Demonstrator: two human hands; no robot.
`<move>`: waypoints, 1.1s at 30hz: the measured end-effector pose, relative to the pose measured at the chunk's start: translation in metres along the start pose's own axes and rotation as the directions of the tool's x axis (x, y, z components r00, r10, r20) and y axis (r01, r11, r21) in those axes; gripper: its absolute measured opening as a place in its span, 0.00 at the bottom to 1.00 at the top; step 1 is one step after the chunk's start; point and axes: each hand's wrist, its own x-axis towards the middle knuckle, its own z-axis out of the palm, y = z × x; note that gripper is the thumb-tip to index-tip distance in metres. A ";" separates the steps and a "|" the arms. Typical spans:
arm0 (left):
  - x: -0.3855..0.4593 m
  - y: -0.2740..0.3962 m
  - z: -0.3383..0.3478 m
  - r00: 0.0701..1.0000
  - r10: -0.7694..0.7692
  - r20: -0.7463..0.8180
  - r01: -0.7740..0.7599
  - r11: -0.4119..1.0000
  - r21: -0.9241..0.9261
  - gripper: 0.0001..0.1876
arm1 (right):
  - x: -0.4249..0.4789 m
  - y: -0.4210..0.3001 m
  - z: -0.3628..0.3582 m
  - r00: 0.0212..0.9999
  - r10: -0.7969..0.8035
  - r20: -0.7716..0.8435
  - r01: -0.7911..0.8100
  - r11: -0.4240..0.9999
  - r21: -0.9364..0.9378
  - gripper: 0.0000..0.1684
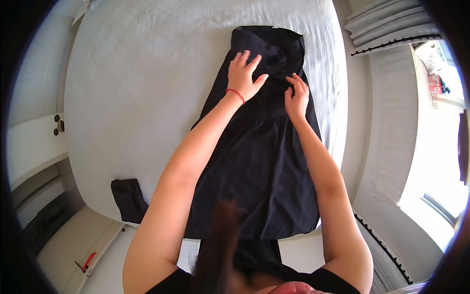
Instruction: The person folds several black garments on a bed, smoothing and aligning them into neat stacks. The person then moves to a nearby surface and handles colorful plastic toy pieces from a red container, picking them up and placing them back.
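A long black garment (pixel 257 158), perhaps a dress or skirt, lies spread on the bed, its narrower end away from me and its wide hem near the bed's front edge. The far end looks folded over or rumpled. My left hand (pixel 244 75), with a red cord at the wrist, is over the upper left part of the garment, fingers spread and holding nothing. My right hand (pixel 298 97) is by its right edge, fingers loosely bent and apart; whether its fingertips touch the cloth I cannot tell.
A pale sheet (pixel 147 92) covers the bed. Near its front left corner lies a folded black cloth (pixel 128 200), partly behind my left arm. White furniture (pixel 35 143) stands at left, with a red-handled tool (pixel 89 261) lower down. Grey curtains (pixel 393 25) and a bright window (pixel 437 154) are at right.
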 end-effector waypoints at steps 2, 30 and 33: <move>-0.023 -0.009 0.002 0.991 -0.130 -0.042 0.133 0.988 0.077 0.35 | 0.004 0.013 0.001 0.996 0.029 -0.081 -0.033 0.998 -0.048 0.17; 0.041 -0.129 0.012 0.612 -0.621 0.490 0.720 0.181 -0.669 0.31 | 0.118 0.097 0.022 0.529 0.608 0.592 -0.832 0.234 0.504 0.27; 0.019 -0.139 -0.024 0.693 -0.536 0.483 0.615 0.089 -0.784 0.21 | 0.094 0.057 -0.003 0.720 0.525 0.454 -0.680 0.403 0.612 0.20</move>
